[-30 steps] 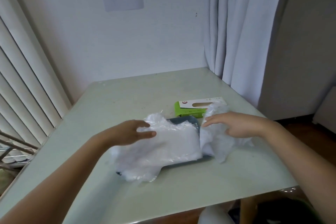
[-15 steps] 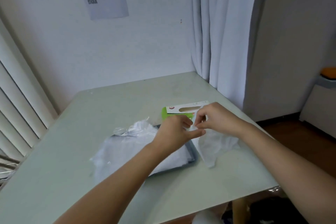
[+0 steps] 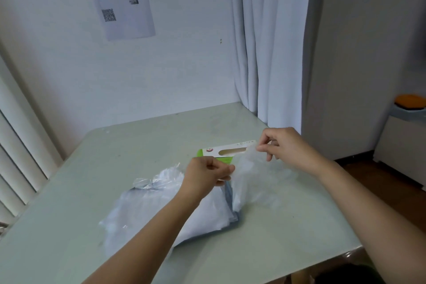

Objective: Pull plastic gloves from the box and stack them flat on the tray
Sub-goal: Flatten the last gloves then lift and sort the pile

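A green and white glove box [image 3: 227, 152] lies flat on the pale table, its oval slot facing up. A clear plastic glove [image 3: 252, 180] hangs spread in the air between my hands, in front of the box. My left hand [image 3: 208, 174] pinches its left corner and my right hand [image 3: 284, 147] pinches its upper right edge. A dark tray [image 3: 235, 221] sits below and to the left, almost covered by a rumpled stack of clear gloves [image 3: 161, 210] that spills over its left side. My left forearm crosses over the stack.
The table [image 3: 115, 168] ends close to me and on the right, where wooden floor shows. A white curtain [image 3: 269, 53] hangs at the back right corner. Window blinds [image 3: 18, 157] stand to the left. A cabinet with an orange item [image 3: 410, 101] is far right.
My left hand left the stack on the tray and came across to the glove by the box. Both hands now pinch the glove and have drawn it apart and upward.
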A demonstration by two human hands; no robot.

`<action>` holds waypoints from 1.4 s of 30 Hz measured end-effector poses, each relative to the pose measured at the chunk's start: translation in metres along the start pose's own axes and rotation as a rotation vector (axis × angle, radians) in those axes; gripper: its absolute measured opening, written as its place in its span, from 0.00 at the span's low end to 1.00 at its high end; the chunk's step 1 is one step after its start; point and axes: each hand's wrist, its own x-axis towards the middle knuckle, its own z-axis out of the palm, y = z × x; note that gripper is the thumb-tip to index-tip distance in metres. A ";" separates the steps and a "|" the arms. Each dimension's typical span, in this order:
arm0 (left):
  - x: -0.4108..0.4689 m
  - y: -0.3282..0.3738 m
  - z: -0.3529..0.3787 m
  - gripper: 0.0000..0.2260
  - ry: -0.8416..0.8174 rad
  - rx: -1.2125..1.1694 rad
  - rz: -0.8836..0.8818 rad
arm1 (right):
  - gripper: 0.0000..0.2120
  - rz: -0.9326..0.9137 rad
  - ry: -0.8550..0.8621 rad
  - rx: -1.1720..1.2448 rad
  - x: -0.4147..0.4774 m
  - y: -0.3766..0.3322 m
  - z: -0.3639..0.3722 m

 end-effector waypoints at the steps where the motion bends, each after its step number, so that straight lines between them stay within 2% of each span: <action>1: 0.001 0.001 -0.003 0.07 0.012 -0.080 -0.015 | 0.09 0.015 0.015 -0.017 0.000 0.006 -0.002; 4: 0.005 0.007 -0.013 0.08 0.034 -0.275 -0.040 | 0.10 0.050 -0.010 -0.055 -0.004 0.023 -0.005; 7: 0.010 0.006 -0.018 0.09 0.029 -0.285 -0.053 | 0.08 0.092 -0.011 -0.048 -0.006 0.034 -0.007; 10: 0.010 -0.007 -0.010 0.11 -0.063 -0.070 0.004 | 0.05 0.078 0.109 0.040 -0.003 0.028 -0.010; 13: 0.004 -0.024 0.010 0.12 -0.252 0.185 0.063 | 0.02 0.034 0.224 0.129 0.004 0.011 -0.018; 15: 0.002 -0.032 0.024 0.11 -0.349 0.320 0.077 | 0.03 0.013 0.238 0.158 0.011 0.000 -0.023; 17: 0.002 -0.036 0.036 0.10 -0.378 0.403 0.078 | 0.05 -0.017 0.212 0.156 0.017 -0.011 -0.026; 21: 0.002 -0.035 0.052 0.09 -0.370 0.442 0.075 | 0.08 -0.080 0.264 0.200 0.026 -0.040 -0.034; 24: -0.002 -0.021 0.048 0.12 -0.343 0.459 0.073 | 0.07 -0.123 0.281 0.161 0.032 -0.062 -0.045; 26: -0.007 -0.002 0.031 0.17 -0.251 0.495 0.111 | 0.04 -0.138 0.222 0.103 0.035 -0.075 -0.053; 28: -0.010 0.022 0.007 0.24 -0.073 0.512 0.167 | 0.04 -0.142 0.132 0.092 0.036 -0.087 -0.057; 30: -0.010 0.041 -0.016 0.27 0.109 0.380 0.211 | 0.04 -0.133 0.034 0.166 0.037 -0.101 -0.058; 32: -0.011 0.054 -0.031 0.33 0.106 0.192 0.242 | 0.04 -0.120 -0.050 0.287 0.037 -0.114 -0.054; 33: -0.012 0.057 -0.034 0.32 0.068 0.129 0.270 | 0.04 -0.119 -0.071 0.337 0.038 -0.119 -0.051; 36: -0.015 0.055 -0.042 0.13 0.052 -0.105 0.317 | 0.05 -0.100 -0.081 0.449 0.040 -0.131 -0.041; 38: -0.015 0.052 -0.054 0.10 0.072 -0.301 0.260 | 0.05 -0.033 -0.085 0.474 0.042 -0.132 -0.033; 41: -0.018 0.047 -0.080 0.05 -0.002 -0.285 0.211 | 0.06 0.127 -0.182 0.409 0.042 -0.126 -0.023; 42: -0.019 0.047 -0.088 0.05 -0.047 -0.251 0.181 | 0.10 0.160 -0.225 0.383 0.041 -0.124 -0.021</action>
